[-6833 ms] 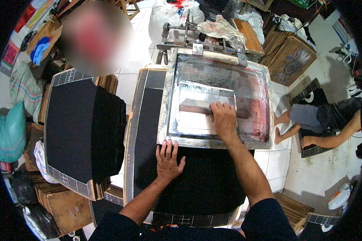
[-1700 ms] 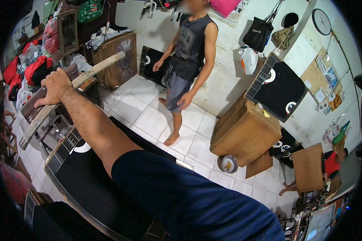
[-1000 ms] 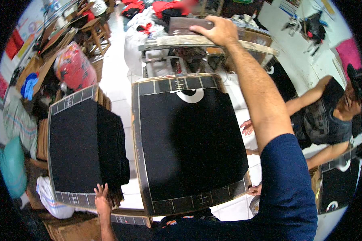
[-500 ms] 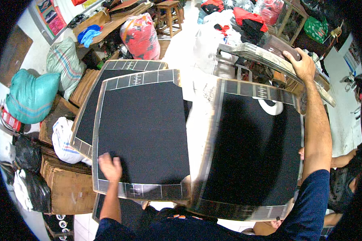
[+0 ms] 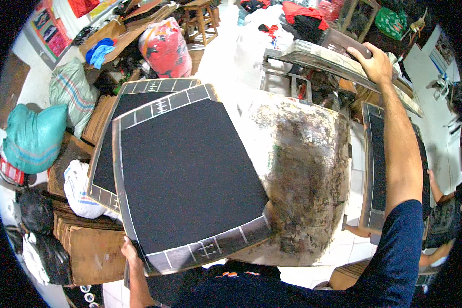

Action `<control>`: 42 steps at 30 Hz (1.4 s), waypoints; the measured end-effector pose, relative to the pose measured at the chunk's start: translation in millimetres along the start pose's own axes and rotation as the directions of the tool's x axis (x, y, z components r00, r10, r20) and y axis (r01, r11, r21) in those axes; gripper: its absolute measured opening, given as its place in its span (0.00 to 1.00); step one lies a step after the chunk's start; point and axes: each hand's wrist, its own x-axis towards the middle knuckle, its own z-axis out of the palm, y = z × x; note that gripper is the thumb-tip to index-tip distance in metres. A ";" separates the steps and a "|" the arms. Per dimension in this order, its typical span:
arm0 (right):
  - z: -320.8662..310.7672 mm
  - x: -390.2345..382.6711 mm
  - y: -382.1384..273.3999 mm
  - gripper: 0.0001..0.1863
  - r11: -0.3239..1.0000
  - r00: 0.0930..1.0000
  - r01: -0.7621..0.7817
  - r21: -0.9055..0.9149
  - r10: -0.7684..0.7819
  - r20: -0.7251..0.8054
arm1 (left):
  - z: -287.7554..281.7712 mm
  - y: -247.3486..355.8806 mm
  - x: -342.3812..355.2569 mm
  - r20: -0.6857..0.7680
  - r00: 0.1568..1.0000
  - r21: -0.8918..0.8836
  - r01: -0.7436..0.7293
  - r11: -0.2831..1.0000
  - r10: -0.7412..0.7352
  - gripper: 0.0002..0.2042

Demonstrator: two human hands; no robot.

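My left hand (image 5: 132, 251) grips the lower left corner of a board (image 5: 204, 250) with a ruled border, its thumb on the edge and the other fingers mostly hidden. Black fabric (image 5: 190, 174) lies flat on that board. The board sits tilted, its right corner over a stained, worn press bed (image 5: 313, 174). Up at the right, my right hand (image 5: 376, 62) is closed over the brown top block (image 5: 346, 47) of a raised press plate (image 5: 321, 62). Under the left board, a second board (image 5: 103, 192) with black fabric is partly hidden.
Right of the bed, another person's hands (image 5: 358, 230) hold a fabric-covered board (image 5: 376, 169). Stacked brown boards (image 5: 95, 251), a teal sack (image 5: 35, 131) and a white bag (image 5: 81, 190) stand at left. A red bag (image 5: 165, 49) and wooden stool (image 5: 201, 23) are farther back.
The right-hand board with the white ring has gone from the press bed, baring it. The left board has turned, its lower end swinging right. My left hand moved from the fabric to the board's corner.
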 end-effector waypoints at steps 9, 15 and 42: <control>2.7 7.0 4.2 0.43 1.000 0.999 0.001 -0.013 -0.001 0.036 | 82.7 87.4 -128.8 0.206 0.978 -0.294 0.047 0.955 0.015 0.18; 3.5 6.5 6.4 0.43 1.000 0.997 0.014 -0.003 -0.014 0.073 | 214.4 82.4 -175.6 0.443 0.897 -0.095 0.045 0.995 0.002 0.17; 10.0 8.5 12.3 0.52 1.000 1.000 0.016 0.002 -0.016 0.026 | 230.8 45.9 -215.0 0.637 0.749 0.222 -0.405 0.887 0.182 0.29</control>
